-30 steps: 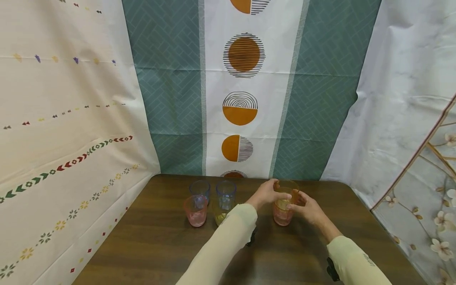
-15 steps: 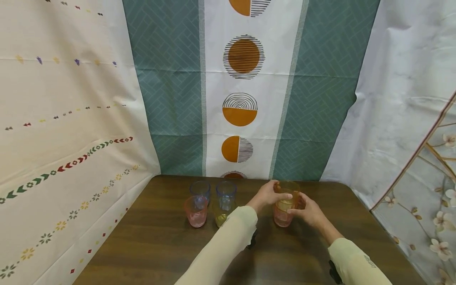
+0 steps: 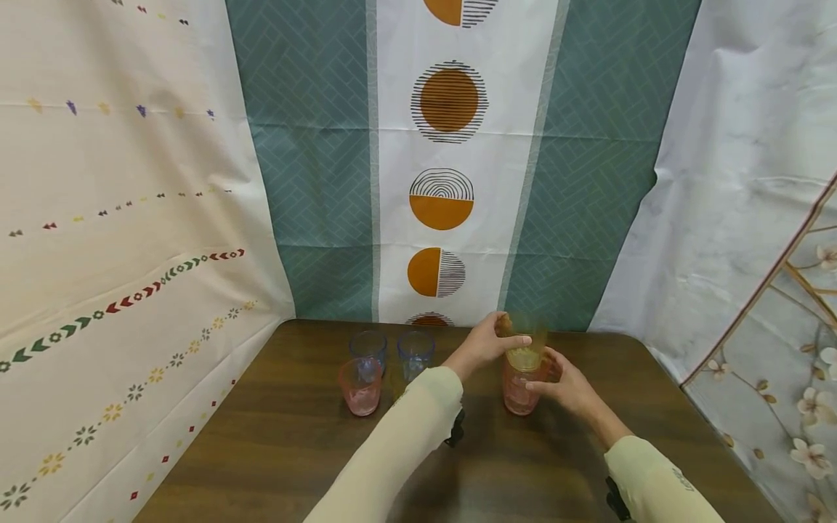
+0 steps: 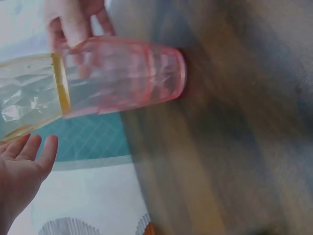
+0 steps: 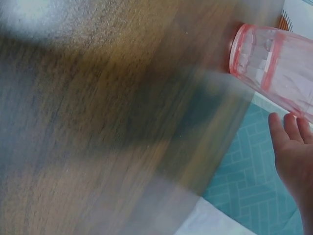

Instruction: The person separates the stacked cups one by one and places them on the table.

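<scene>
My left hand [image 3: 482, 344] holds a clear yellow tumbler [image 3: 526, 356] between thumb and fingers. It stands above a pink tumbler [image 3: 519, 399] on the table, its base at about the pink rim. Around the upper part of that pink tumbler my right hand [image 3: 567, 382] curls its thumb and fingers. In the left wrist view the yellow base shows as an amber ring [image 4: 61, 83] at the mouth of the pink tumbler [image 4: 122, 73]. A second pink ring [image 4: 148, 73] shows inside near the bottom; I cannot tell whether another cup is nested there.
To the left stand two blue tumblers [image 3: 368, 346] at the back and a pink one [image 3: 361, 392] in front. A yellow tumbler [image 3: 397, 381] beside it is mostly hidden by my left sleeve. The brown wooden table [image 3: 261, 450] is bordered by hanging patterned cloths.
My left hand has risen with the yellow tumbler, drawing it up out of the pink one. My right hand stays around the pink tumbler, which has hardly moved.
</scene>
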### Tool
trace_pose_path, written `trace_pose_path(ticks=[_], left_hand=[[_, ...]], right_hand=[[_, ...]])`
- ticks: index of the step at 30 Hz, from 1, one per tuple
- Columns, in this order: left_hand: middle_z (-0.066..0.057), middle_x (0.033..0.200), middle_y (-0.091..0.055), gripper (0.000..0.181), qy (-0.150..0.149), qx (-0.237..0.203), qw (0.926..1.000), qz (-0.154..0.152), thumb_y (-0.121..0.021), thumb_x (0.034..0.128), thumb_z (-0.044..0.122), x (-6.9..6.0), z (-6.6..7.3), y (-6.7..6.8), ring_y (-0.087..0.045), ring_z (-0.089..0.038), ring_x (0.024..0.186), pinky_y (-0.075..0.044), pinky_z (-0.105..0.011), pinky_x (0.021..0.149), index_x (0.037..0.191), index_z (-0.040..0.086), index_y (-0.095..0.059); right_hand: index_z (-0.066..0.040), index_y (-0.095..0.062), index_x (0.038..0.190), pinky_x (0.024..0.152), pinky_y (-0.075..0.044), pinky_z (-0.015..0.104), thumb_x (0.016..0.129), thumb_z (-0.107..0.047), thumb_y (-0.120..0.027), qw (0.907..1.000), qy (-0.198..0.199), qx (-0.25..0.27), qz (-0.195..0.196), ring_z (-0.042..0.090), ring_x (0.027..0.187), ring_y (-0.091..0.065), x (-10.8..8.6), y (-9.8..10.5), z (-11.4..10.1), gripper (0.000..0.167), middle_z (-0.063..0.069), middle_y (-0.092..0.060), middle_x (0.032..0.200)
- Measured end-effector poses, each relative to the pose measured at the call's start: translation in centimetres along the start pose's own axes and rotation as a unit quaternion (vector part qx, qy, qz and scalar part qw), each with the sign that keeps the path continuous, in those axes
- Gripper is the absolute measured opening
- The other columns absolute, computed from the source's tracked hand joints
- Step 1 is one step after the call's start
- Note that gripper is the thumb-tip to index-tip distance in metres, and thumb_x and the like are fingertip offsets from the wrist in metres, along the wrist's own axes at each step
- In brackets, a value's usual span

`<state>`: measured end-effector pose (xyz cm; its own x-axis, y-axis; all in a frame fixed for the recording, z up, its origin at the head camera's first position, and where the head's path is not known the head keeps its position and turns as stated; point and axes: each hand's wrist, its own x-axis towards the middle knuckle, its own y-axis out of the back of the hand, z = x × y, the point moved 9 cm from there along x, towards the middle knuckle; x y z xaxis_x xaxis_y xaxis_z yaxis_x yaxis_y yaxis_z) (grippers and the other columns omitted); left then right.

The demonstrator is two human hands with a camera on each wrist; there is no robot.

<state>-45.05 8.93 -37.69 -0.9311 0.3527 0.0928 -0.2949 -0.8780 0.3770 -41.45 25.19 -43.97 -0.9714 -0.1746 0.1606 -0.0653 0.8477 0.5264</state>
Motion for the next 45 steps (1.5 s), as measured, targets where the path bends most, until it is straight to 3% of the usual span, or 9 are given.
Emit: trace_pose_path(ticks=[8, 16, 25, 34, 45], left_hand=[[-0.010, 0.136, -0.054, 0.080, -0.037, -0.051, 0.9980, -0.004, -0.079, 0.0859, 0.036, -0.1, 2.1, 3.0, -0.052, -0.027, 0.126, -0.047, -0.042, 0.101, 0.148, 0.006, -0.038], [-0.008, 0.139, -0.051, 0.081, -0.055, -0.045, 0.9975, 0.000, -0.077, 0.0875, 0.037, -0.7, 2.8, 7.1, -0.048, -0.027, 0.130, -0.046, -0.044, 0.101, 0.151, 0.008, -0.035], [-0.003, 0.139, -0.051, 0.081, -0.048, -0.034, 0.9980, 0.024, -0.077, 0.0859, 0.042, -1.7, 2.2, 10.9, -0.047, -0.025, 0.130, -0.046, -0.042, 0.102, 0.151, 0.016, -0.037], [-0.006, 0.140, -0.051, 0.078, -0.064, -0.039, 0.9970, 0.017, -0.076, 0.0881, 0.034, -3.4, 1.6, 13.1, -0.048, -0.027, 0.130, -0.044, -0.043, 0.104, 0.151, 0.010, -0.036], [-0.007, 0.142, -0.050, 0.077, -0.047, -0.029, 0.9980, 0.030, -0.077, 0.0876, 0.035, -6.1, -0.1, 15.9, -0.047, -0.027, 0.132, -0.042, -0.047, 0.106, 0.148, 0.008, -0.037]], right_hand=[[0.006, -0.024, 0.152, 0.105, -0.039, 0.059, 0.088, -0.030, -0.078, 0.9997, -0.015, -0.016, 0.012, 0.046, 0.135, -0.039, 0.0, -0.2, 0.5, 0.091, 0.030, -0.039, 0.149], [0.008, -0.028, 0.150, 0.106, -0.037, 0.058, 0.087, -0.026, -0.079, 0.9997, 0.002, -0.005, 0.022, 0.046, 0.135, -0.040, 0.3, -0.2, 0.3, 0.088, 0.029, -0.042, 0.147], [0.009, -0.030, 0.149, 0.105, -0.039, 0.057, 0.087, -0.022, -0.078, 0.9996, 0.013, -0.001, 0.025, 0.045, 0.133, -0.043, 0.1, -0.1, 0.3, 0.084, 0.029, -0.045, 0.145], [0.007, -0.031, 0.150, 0.106, -0.038, 0.057, 0.087, -0.027, -0.078, 0.9996, 0.001, -0.011, 0.027, 0.044, 0.133, -0.043, 0.0, -0.1, 0.4, 0.085, 0.028, -0.046, 0.145], [0.006, -0.033, 0.149, 0.103, -0.042, 0.056, 0.087, -0.025, -0.079, 0.9994, 0.003, -0.014, 0.031, 0.044, 0.132, -0.044, 0.0, -0.2, 0.5, 0.083, 0.027, -0.047, 0.144]])
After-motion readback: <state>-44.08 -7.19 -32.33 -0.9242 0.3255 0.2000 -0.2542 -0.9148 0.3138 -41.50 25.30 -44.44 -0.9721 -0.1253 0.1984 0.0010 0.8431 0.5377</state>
